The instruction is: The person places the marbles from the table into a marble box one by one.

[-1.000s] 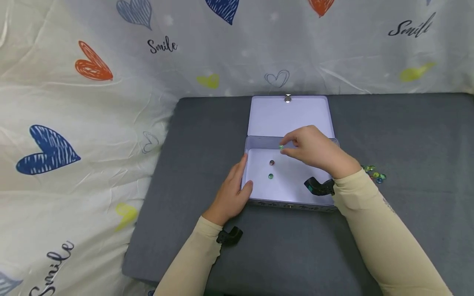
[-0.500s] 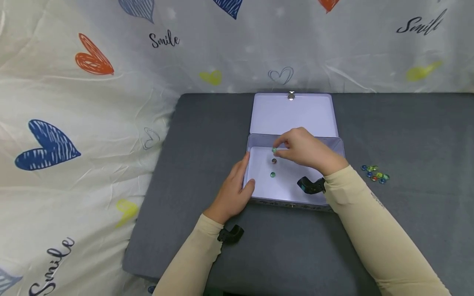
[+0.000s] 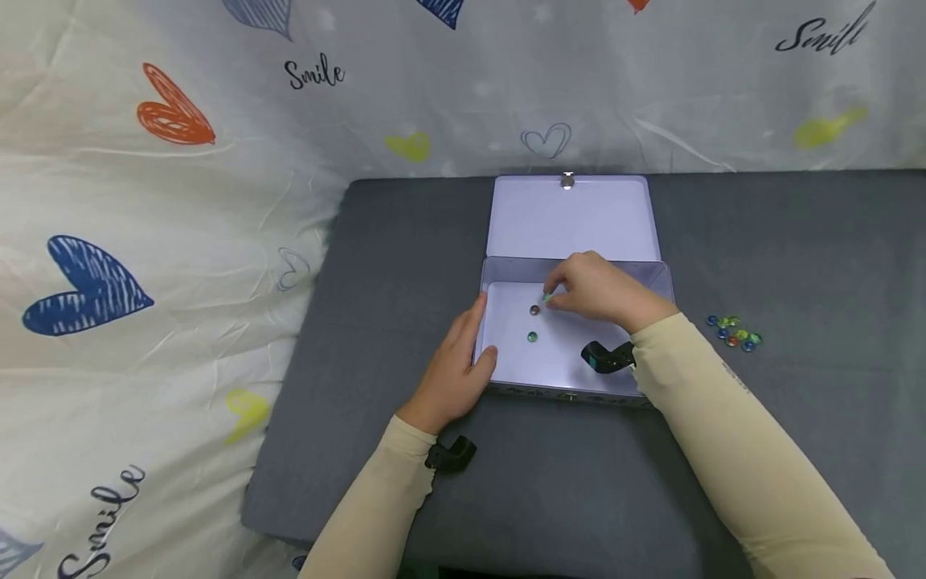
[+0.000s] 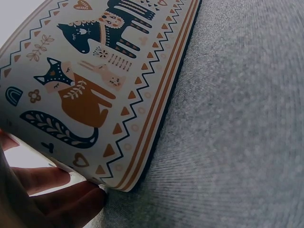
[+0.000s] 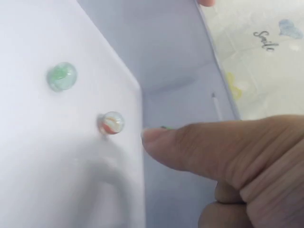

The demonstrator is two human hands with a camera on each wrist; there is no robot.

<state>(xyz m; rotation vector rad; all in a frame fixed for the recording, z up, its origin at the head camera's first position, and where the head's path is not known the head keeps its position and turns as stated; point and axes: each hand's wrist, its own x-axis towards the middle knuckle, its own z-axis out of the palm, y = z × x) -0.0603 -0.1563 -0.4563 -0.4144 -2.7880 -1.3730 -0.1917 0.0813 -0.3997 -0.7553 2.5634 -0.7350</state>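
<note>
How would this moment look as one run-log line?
left hand: touches box | right hand: pinches green marble | lid: open | lying in box: two marbles | on table: marble group

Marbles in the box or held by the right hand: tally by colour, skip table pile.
Green round glass marbles: 2 (one in the pale lavender rectangular box, one held by right hand)
Orange-and-white round glass marble: 1
Total: 3
</note>
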